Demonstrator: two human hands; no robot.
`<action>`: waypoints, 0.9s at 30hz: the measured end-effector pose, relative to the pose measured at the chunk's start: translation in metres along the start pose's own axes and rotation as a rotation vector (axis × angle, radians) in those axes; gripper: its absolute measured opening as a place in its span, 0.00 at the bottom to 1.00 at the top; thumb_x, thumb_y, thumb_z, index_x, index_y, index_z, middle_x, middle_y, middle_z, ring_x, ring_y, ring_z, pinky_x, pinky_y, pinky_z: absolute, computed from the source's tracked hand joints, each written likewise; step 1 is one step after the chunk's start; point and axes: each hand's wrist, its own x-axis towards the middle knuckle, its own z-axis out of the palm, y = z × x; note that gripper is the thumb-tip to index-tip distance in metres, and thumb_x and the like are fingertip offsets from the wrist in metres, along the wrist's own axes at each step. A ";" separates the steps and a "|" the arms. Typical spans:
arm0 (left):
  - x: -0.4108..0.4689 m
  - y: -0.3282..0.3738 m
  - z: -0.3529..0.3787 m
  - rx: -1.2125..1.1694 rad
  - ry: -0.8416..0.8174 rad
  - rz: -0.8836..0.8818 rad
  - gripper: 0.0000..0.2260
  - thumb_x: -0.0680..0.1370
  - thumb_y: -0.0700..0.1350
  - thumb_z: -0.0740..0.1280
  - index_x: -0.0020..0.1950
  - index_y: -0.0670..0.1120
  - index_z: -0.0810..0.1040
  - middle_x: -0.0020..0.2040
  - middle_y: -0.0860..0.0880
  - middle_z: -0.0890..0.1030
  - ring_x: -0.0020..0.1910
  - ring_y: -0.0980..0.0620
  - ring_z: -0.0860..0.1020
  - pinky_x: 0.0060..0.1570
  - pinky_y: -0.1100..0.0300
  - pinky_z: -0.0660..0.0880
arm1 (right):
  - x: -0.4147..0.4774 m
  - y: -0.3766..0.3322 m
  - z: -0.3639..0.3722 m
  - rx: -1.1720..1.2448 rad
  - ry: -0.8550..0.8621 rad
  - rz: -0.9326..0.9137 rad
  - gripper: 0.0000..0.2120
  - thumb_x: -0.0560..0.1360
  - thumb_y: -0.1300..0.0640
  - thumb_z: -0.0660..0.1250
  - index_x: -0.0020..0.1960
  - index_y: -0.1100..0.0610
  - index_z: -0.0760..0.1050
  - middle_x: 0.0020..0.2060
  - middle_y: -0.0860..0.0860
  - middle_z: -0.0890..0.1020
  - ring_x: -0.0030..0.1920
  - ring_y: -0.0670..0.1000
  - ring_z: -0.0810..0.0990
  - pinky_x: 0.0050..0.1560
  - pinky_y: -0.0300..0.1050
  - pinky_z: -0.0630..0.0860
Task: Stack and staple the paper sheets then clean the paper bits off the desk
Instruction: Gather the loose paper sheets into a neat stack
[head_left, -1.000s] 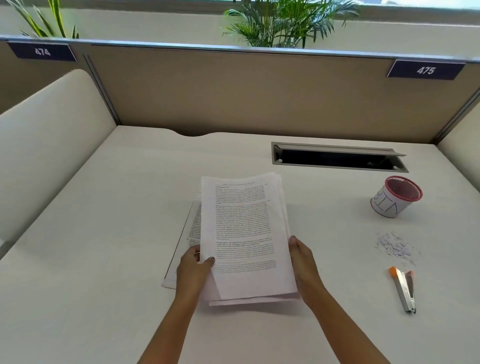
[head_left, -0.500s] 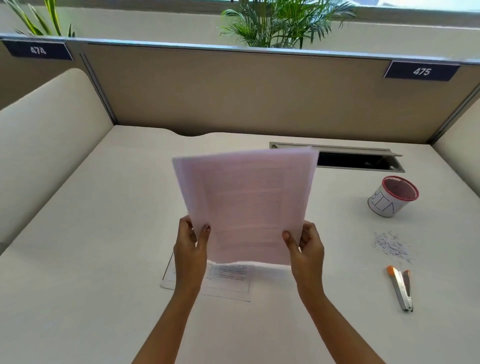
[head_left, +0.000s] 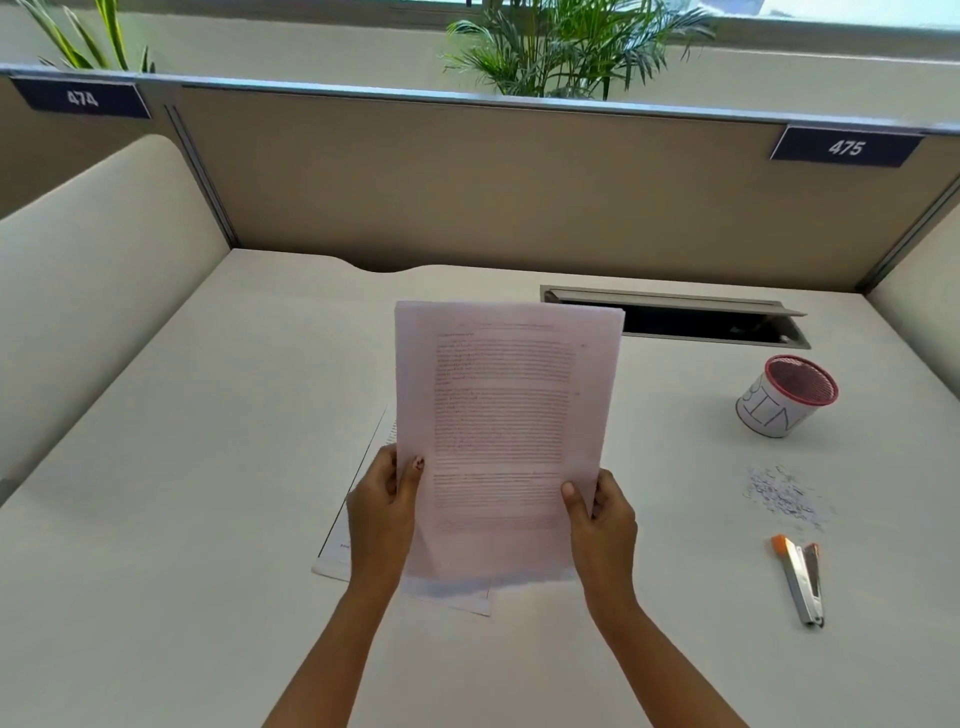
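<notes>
paper sheets, where is the stack? (a)

held upright over the middle of the desk, printed side toward the person. its lower edge hangs low over a single sheet lying flat on the desk. that edge is blurred, so i can't tell whether it touches. (b)

and the hands? (a)

the left hand grips the stack's left edge low down, thumb on the front and fingers curled behind. the right hand does the same on the right edge. both are closed round the paper. (b)

what else is there? (a)

the paper bits lie scattered toward the desk's right edge, well apart from the stack. the stapler lies flat just beside them on the front-edge side, orange end toward the back. a cup with a red mesh rim, lettered "bin", stands behind the bits. an open cable slot runs along the back edge. (b)
</notes>
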 end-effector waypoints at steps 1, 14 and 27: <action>0.005 -0.001 -0.005 0.021 0.017 0.007 0.04 0.80 0.44 0.65 0.49 0.46 0.78 0.42 0.54 0.82 0.41 0.56 0.79 0.38 0.68 0.72 | -0.001 -0.002 0.002 -0.004 -0.018 0.021 0.03 0.78 0.55 0.65 0.50 0.54 0.75 0.45 0.48 0.83 0.44 0.48 0.81 0.40 0.35 0.74; 0.069 -0.044 -0.020 0.306 -0.151 -0.293 0.11 0.79 0.41 0.65 0.59 0.37 0.79 0.57 0.40 0.81 0.50 0.46 0.77 0.48 0.61 0.68 | -0.017 0.014 0.072 -0.429 -0.141 0.206 0.09 0.76 0.59 0.67 0.56 0.58 0.74 0.58 0.54 0.70 0.59 0.55 0.70 0.57 0.41 0.70; 0.056 -0.050 -0.003 0.415 -0.247 -0.334 0.15 0.76 0.42 0.70 0.60 0.37 0.74 0.58 0.39 0.78 0.48 0.47 0.75 0.43 0.59 0.68 | -0.001 -0.005 0.092 -0.730 -0.172 0.410 0.28 0.72 0.62 0.67 0.67 0.61 0.57 0.65 0.60 0.67 0.60 0.59 0.71 0.58 0.49 0.74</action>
